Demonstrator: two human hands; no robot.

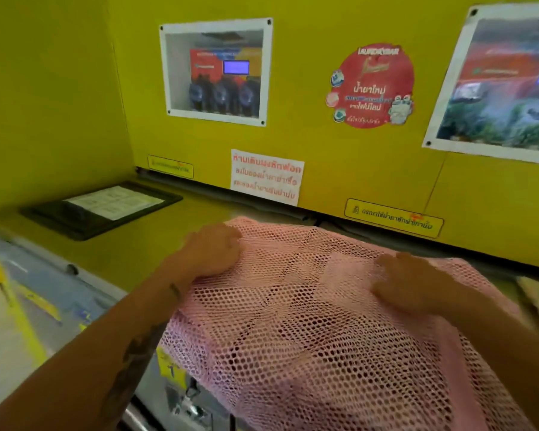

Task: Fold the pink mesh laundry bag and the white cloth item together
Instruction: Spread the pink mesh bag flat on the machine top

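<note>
A: Which markings on the yellow wall (324,150) can be read?

B: Few. The round red sticker (374,88) carries Thai lettering, its top line blurred. The white paper notice (266,177) bears three lines of red Thai script.

A: And the smaller items?

B: The yellow label (393,218) shows one black Thai line; the framed sheet (114,202) is illegible.

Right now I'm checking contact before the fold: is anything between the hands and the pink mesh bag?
Nothing visible. The left hand and right hand both rest directly on the pink mesh laundry bag, which is spread over the yellow counter. The white cloth item is not clearly visible.
</note>
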